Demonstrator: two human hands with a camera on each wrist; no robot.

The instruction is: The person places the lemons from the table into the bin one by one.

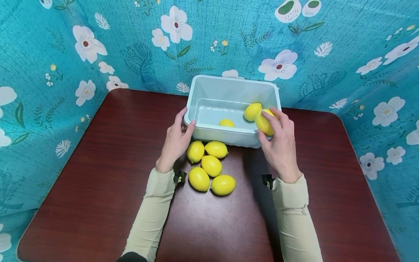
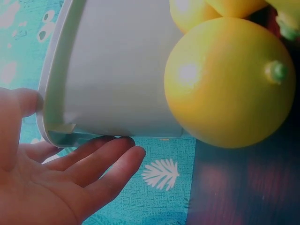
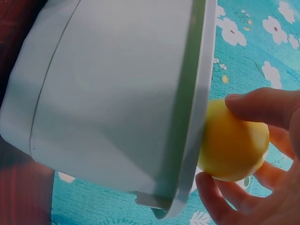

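Fingers of the right hand (image 1: 280,149) clamp a lemon (image 1: 263,124) at the near right corner of the bin (image 1: 226,136). We find the left hand (image 1: 174,142), fingers apart, touching its left corner; two lemons (image 1: 253,111) lie inside.

Setting, seen from the head view. A dark red-brown counter (image 1: 98,174) with rounded far corners and a faint streaked grain fills the lower scene. Teal cloth (image 1: 229,29) rises behind it and along both sides. The print shows white flowers (image 1: 86,43) with dark centres, pale fronds (image 1: 102,21), yellow buds (image 1: 224,43) and darker blue-green trees (image 1: 139,60). Light leaves a soft sheen on the counter's near middle; a dark shadow (image 1: 256,167) lies right of centre.
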